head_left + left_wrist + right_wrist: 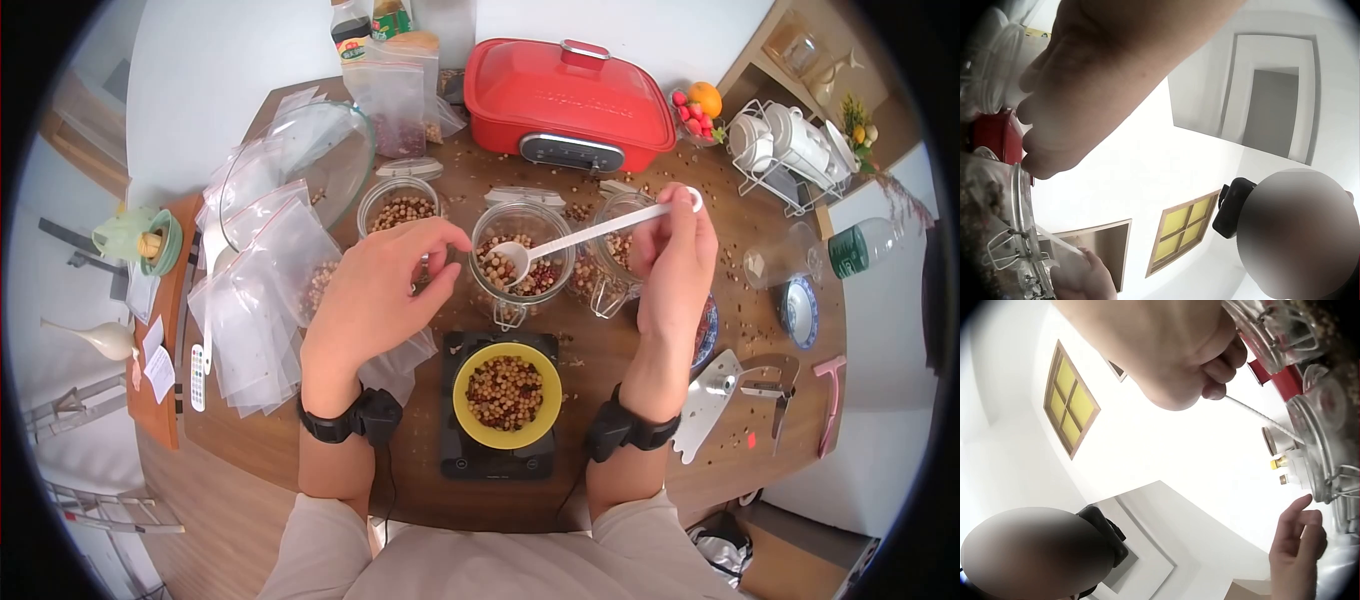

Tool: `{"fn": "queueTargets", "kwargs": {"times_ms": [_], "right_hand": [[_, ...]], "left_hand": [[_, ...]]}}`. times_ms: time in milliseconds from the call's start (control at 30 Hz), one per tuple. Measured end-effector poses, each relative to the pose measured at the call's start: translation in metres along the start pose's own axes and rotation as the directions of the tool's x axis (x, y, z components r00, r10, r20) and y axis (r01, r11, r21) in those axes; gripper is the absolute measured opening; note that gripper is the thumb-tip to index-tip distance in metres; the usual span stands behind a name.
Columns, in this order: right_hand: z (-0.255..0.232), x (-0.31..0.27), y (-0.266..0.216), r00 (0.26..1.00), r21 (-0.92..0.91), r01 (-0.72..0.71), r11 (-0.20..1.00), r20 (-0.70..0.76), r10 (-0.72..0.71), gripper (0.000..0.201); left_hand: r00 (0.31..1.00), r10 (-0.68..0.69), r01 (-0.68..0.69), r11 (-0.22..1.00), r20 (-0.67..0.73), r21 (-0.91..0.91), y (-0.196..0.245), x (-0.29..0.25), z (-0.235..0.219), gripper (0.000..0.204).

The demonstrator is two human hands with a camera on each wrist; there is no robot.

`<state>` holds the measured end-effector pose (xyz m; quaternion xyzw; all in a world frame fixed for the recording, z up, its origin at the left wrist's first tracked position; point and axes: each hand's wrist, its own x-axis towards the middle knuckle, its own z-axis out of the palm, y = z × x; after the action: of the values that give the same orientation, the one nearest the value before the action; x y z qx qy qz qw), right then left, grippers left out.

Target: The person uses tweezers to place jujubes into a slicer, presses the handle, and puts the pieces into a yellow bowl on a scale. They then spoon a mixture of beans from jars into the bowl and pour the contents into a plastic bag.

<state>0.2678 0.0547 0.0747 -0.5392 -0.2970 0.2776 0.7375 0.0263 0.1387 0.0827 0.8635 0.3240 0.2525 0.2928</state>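
My right hand [678, 262] pinches the end of a long-handled white spoon [600, 228]. The spoon's bowl lies inside the middle glass jar [520, 305], among mixed beans or grains. To the left of that jar hovers my left hand [375, 290], fingers loosely bent, nothing held; its fingertips are close to the jar's rim. In the right wrist view the left hand [1299, 550] shows a gap between thumb and fingers. In front of the jars a yellow bowl [460, 395] of the same mix stands on a black kitchen scale [490, 465].
Glass jars flank the middle one, left [400, 188] and right [608, 285]. Plastic zip bags [250, 330] and a glass lid [368, 150] cover the left side. Behind stands a red cooker [570, 100]. A metal scraper [705, 400] lies at right, with loose grains scattered around.
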Motion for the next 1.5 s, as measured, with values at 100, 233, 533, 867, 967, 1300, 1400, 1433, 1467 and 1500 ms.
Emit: {"fn": "queueTargets", "kwargs": {"times_ms": [100,233,533,867,967,1300,1400,1433,1467,1500], "right_hand": [[-0.006,0.005,0.002,0.996,0.110,-0.007,0.994,-0.089,0.017,0.025],[-0.013,0.009,-0.003,0.983,0.244,-0.017,0.970,-0.174,0.061,0.024],[-0.022,0.006,-0.014,0.995,0.365,-0.079,0.928,-0.030,0.097,0.026],[-0.015,-0.007,-0.017,0.933,0.149,-0.193,0.970,0.335,0.134,0.028],[-0.009,-0.013,-0.020,0.892,0.000,-0.183,0.983,0.419,0.167,0.029],[-0.002,-0.024,-0.023,0.617,-0.367,0.002,0.930,0.732,0.288,0.017],[-0.003,-0.021,-0.027,0.385,-0.323,0.219,0.921,0.896,0.223,0.017],[-0.004,-0.021,-0.027,0.355,-0.311,0.151,0.938,0.903,0.243,0.018],[-0.005,-0.022,-0.028,0.343,-0.304,0.145,0.941,0.908,0.241,0.021],[-0.007,-0.022,-0.031,0.332,-0.298,0.140,0.944,0.913,0.239,0.024]], "left_hand": [[0.993,-0.097,0.094,0.995,0.068,0.046,0.009,0.001,-0.006,0.018],[0.994,-0.096,0.093,0.994,0.049,0.054,0.009,0.001,-0.006,0.018],[0.957,-0.182,0.167,0.982,-0.225,-0.085,-0.006,0.000,-0.008,0.010],[0.900,-0.259,0.200,0.960,-0.351,-0.195,-0.011,0.000,-0.010,0.012],[0.898,-0.267,0.217,0.960,-0.351,-0.175,-0.010,-0.001,-0.014,0.011],[0.907,-0.234,0.203,0.971,-0.350,-0.124,-0.010,-0.002,-0.014,0.007],[0.923,-0.207,0.179,0.977,-0.324,-0.113,-0.011,-0.002,-0.014,0.008],[0.930,-0.211,0.183,0.976,-0.301,-0.119,-0.010,-0.002,-0.014,0.009],[0.937,-0.215,0.187,0.975,-0.277,-0.125,-0.008,-0.002,-0.014,0.010],[0.942,-0.218,0.190,0.973,-0.253,-0.130,-0.006,-0.002,-0.015,0.011]]}}
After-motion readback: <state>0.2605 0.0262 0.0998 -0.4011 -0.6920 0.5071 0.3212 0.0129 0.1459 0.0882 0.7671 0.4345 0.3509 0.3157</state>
